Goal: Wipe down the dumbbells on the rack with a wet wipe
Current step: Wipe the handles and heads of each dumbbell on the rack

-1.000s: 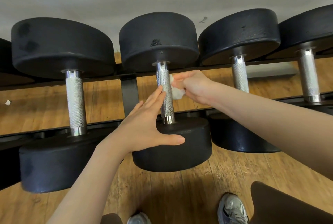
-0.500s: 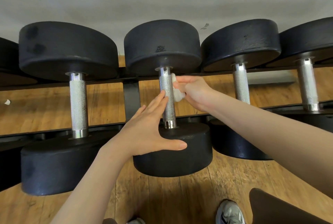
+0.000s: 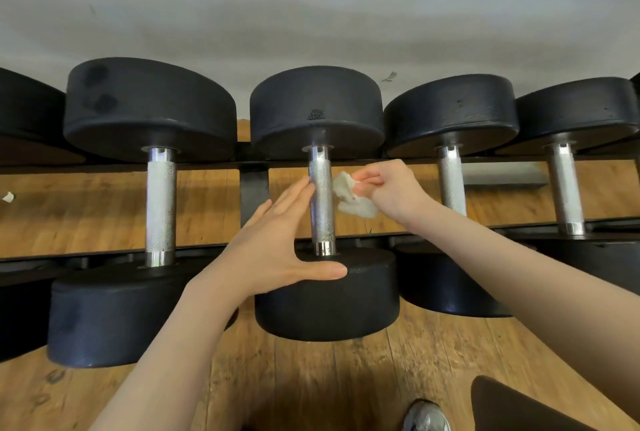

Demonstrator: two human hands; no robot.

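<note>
Head view, looking down at a dumbbell rack (image 3: 254, 167) over a wood floor (image 3: 311, 382). Centred in it, the middle dumbbell (image 3: 322, 202), black ends and a knurled metal handle. Left hand (image 3: 273, 250) flat and relaxed just left of that handle, straight fingertips (image 3: 304, 186) touching its upper part, thumb spread along the near black end. Right hand (image 3: 388, 188) just right of the handle, pinching a crumpled white wipe (image 3: 353, 200); wipe beside the handle, contact too close to call. More dumbbells to either side of the middle one, a grey wall above it, a shoe (image 3: 427, 416) on the floor below it.

Likely step: wiping the handle of the middle dumbbell. Next move probably calls for pressing the wipe against the metal and running it along and round the handle, left hand steadying.
</note>
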